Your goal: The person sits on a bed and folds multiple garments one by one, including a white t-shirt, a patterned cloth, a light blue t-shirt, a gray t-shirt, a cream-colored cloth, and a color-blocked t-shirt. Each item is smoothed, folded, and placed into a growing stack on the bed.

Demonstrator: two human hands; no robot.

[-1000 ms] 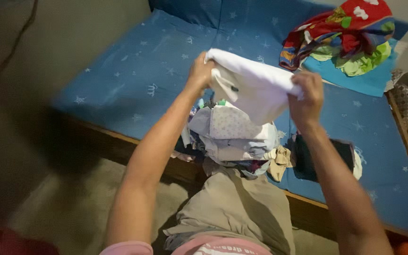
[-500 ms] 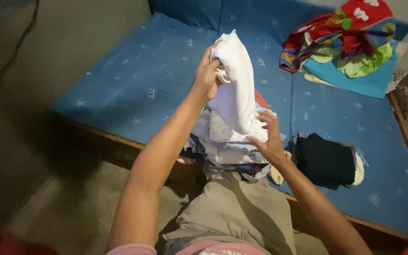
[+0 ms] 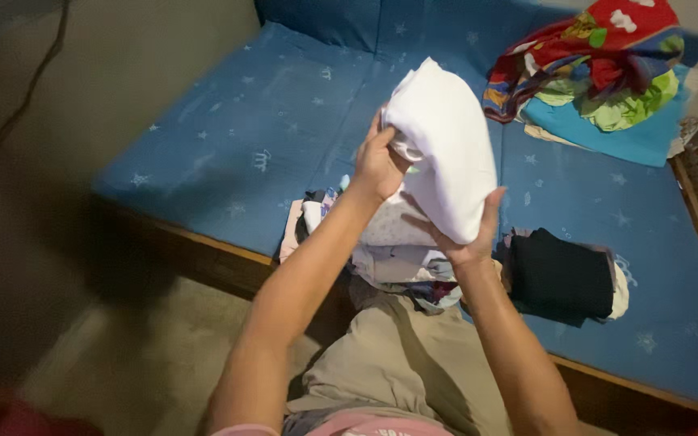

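A person's right hand (image 3: 464, 238) cups the lower end of a folded white cloth (image 3: 444, 149), the left hand (image 3: 380, 165) closed on its upper edge, long axis running upward, above a laundry pile (image 3: 389, 254) on the blue bed (image 3: 244, 129); a colourful heap (image 3: 599, 64) lies beyond.

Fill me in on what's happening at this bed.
A person stands at the blue mattress, holding a folded white garment in both hands. The left hand grips its upper edge; the right hand supports it from below. Under it lies a heap of mixed clothes, with a folded dark stack beside it.
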